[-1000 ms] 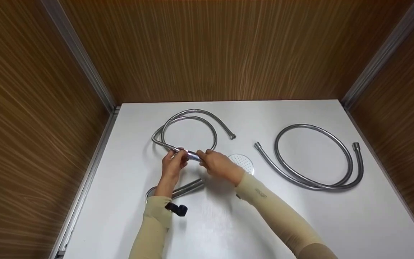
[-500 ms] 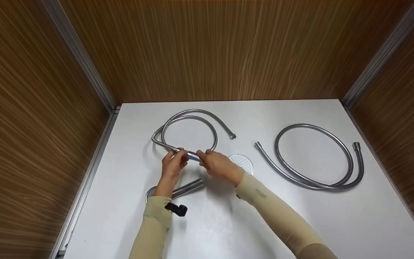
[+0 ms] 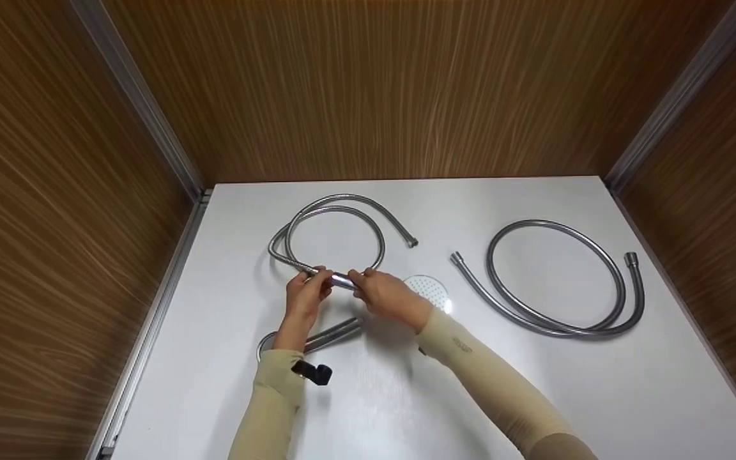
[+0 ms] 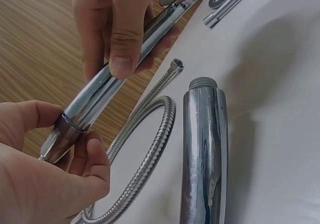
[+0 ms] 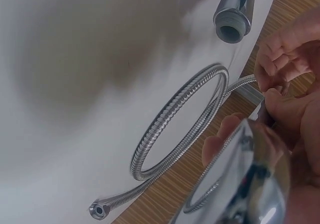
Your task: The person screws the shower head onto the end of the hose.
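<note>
The left hand [image 3: 306, 295] pinched the nut [image 4: 64, 135] of the left hose [image 3: 342, 196], which seemingly met the shower handle [image 4: 95, 97] the right hand [image 3: 392, 295] gripped. 1 other hose [image 3: 539, 223] lay right.

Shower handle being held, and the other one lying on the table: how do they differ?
The person's right grip holds the held shower handle; the lying shower handle is in neither hand, on the white table.

The held shower handle's end meets a hose end fitting, pinched in the left grip; the lying shower handle's end shows bare threads.

Both have a shiny chrome look.
</note>
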